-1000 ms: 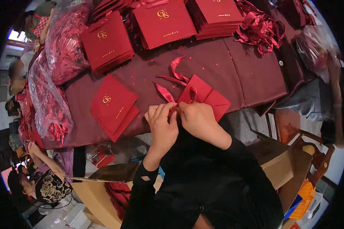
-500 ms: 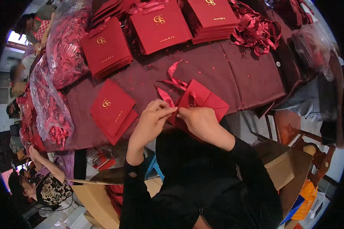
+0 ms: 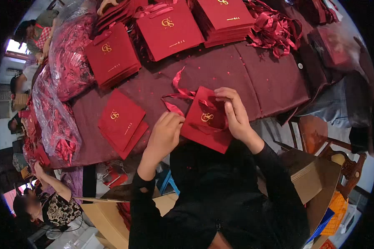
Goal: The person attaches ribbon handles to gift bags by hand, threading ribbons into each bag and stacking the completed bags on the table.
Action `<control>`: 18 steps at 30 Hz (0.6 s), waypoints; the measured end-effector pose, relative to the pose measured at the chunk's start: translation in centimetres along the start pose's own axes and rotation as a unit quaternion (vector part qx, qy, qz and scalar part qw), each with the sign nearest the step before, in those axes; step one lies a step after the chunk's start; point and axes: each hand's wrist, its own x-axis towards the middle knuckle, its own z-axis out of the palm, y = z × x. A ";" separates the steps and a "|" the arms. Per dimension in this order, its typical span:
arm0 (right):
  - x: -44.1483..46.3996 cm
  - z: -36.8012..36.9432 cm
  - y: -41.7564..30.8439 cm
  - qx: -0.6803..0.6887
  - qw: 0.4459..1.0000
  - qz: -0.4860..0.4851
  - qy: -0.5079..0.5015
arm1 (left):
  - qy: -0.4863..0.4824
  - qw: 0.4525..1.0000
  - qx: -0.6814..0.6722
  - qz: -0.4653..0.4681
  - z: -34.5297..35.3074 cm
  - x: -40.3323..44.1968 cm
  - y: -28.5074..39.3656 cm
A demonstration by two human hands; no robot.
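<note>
A small red paper bag (image 3: 214, 139) with a gold emblem lies tilted at the table's front edge, red ribbons (image 3: 182, 94) trailing from its upper left. My left hand (image 3: 165, 132) is at its left edge, thumb and fingers pinched together near a ribbon; whatever is between the fingertips is too small to tell. On the bag's upper right side rests my right hand (image 3: 236, 114), its fingers apart and bent over the edge. To the left lie two overlapping flat red bags (image 3: 121, 120).
Stacks of red bags (image 3: 170, 31) stand at the back, beside a heap of ribbons (image 3: 275, 31). Plastic-wrapped red material (image 3: 68, 66) lies at left. Cardboard boxes (image 3: 108, 220) flank my body. A person (image 3: 58, 207) is at the lower left, others at the upper left.
The bag has turned so its emblem shows. My right hand has let go of its pinch, opened and moved to the bag's upper right. Another person's hand has appeared at the top left.
</note>
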 end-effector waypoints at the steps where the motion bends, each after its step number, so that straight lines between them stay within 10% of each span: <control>1: -0.1 -0.4 0.1 -0.098 0.993 0.047 -0.055 | 0.001 1.000 0.002 -0.002 -0.2 -0.1 0.1; 18: 0.3 0.6 -0.8 -0.381 0.891 -0.172 -0.176 | 0.060 0.907 0.414 -0.046 -7.5 1.9 -2.5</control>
